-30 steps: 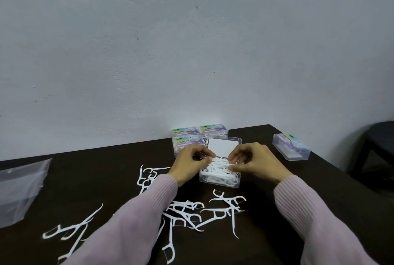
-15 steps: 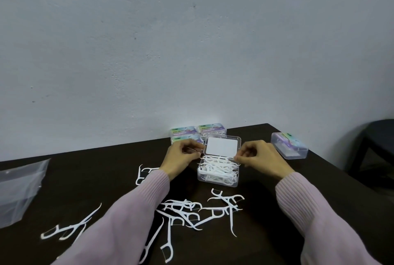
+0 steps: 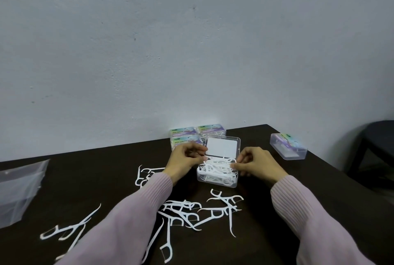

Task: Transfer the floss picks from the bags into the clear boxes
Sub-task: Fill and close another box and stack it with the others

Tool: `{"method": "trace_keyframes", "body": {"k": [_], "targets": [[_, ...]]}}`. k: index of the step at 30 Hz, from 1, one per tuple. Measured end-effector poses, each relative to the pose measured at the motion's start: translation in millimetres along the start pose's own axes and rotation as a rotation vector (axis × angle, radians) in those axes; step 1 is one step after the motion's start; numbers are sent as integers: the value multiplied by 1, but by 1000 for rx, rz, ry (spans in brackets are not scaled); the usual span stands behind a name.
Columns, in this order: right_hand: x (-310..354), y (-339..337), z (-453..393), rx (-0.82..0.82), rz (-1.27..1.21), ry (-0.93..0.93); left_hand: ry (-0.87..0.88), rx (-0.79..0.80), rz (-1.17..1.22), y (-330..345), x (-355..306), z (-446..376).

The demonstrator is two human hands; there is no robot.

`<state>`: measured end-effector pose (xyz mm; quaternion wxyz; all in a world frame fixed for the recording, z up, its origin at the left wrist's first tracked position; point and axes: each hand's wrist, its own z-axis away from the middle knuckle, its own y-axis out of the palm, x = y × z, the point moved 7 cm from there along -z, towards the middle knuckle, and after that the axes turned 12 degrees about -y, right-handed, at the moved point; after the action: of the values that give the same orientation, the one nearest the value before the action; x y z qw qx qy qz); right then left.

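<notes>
Loose floss picks lay scattered on the dark desk, some hidden under the pink sleeves. Beyond them, the left hand and right hand flanked the open clear box, fingers curled onto the picks heaped inside; the exact grip was unclear. Closed boxes stood by the wall.

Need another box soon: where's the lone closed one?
In the head view, the closed clear box sits at the table's far right, right of the open box.
</notes>
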<state>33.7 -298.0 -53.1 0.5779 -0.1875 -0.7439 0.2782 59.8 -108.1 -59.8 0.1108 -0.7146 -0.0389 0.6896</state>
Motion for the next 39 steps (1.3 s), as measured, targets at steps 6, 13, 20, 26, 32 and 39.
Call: {"method": "trace_keyframes", "body": {"k": [6, 13, 20, 26, 32, 39], "targets": [[-2, -1, -1, -106, -206, 37, -111, -75, 80, -3, 11, -8], [-7, 9, -5, -117, -468, 131, -216, 93, 363, 18, 6, -1], [-5, 11, -6, -103, -530, 143, -247, 124, 507, 21, 12, -1], [-7, 16, -9, -55, -386, 68, -323, 352, 116, 7, 4, -5], [-8, 18, -8, -16, -343, 49, -379, 336, -410, -25, -6, -8], [-2, 15, -6, -41, -218, 15, -482, 253, -192, -26, -9, -1]]}}
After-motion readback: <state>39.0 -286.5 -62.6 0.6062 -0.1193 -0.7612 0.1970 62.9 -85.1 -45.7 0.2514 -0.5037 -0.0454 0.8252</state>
